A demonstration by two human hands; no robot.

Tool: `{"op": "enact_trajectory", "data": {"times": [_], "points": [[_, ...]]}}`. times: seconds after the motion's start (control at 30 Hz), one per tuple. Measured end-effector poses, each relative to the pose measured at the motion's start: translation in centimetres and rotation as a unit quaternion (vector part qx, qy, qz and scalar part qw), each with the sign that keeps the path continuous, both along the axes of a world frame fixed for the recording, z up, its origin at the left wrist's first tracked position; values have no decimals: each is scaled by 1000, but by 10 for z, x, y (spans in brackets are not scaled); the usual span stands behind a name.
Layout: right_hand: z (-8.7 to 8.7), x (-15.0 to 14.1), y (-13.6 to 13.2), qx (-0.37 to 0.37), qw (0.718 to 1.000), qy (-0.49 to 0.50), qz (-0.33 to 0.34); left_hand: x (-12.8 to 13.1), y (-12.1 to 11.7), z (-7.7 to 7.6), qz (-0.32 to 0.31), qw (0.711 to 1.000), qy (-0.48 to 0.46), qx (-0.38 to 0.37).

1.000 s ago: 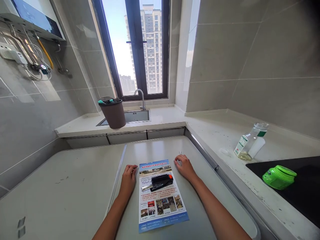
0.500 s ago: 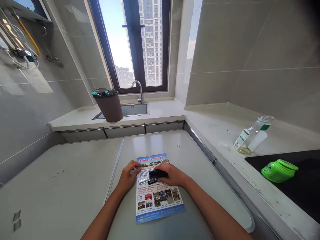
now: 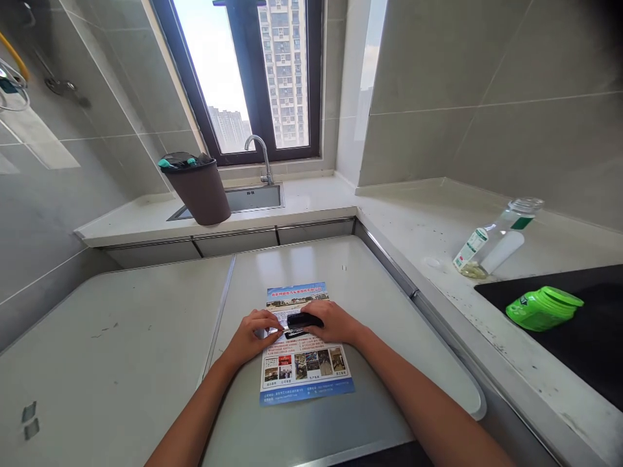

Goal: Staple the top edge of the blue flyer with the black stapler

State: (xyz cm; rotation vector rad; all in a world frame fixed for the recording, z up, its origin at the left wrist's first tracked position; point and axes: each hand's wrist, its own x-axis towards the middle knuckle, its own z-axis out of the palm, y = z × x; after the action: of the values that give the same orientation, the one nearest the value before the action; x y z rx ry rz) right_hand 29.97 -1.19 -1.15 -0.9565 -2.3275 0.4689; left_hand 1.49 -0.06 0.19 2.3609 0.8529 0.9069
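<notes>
A black stapler [image 3: 302, 319] with a silver metal strip jutting out of its left end is above a printed leaflet [image 3: 306, 393]. My right hand [image 3: 333, 322] wraps round the black body from the right. The thumb and fingers of my left hand [image 3: 254, 334] are pinched together at the tip of the silver strip. Whether a small staple piece is between those fingertips is too fine to tell. The leaflet, blue at top and bottom with photos in its lower half, lies flat under both hands, which hide part of its middle.
The leaflet rests on a pale panel [image 3: 379, 363]. On the right counter stand a clear glass bottle [image 3: 491, 250] and, over a black area, a green jar [image 3: 544, 309]. A brown bin [image 3: 197, 191] sits by the sink [image 3: 257, 198] below the window.
My left hand has moved right, from the leaflet's left edge to the stapler's silver end. My right hand still holds the stapler. The camera view has tilted down and shifted slightly.
</notes>
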Motion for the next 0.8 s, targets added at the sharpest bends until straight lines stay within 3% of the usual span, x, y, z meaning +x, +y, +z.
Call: {"op": "enact_trajectory", "data": {"times": [0.13,0.3,0.8], "points": [[0,0,-1,2,1000,-1,-2,2,1,-1,7,999,43,0],[1,0,-1,-2,1000,-7,-3,2,3,-1,11,999,39,-23],[4,0,-3,-3,1000,-21,-6,-1,3,0,6,998,65,6]]}}
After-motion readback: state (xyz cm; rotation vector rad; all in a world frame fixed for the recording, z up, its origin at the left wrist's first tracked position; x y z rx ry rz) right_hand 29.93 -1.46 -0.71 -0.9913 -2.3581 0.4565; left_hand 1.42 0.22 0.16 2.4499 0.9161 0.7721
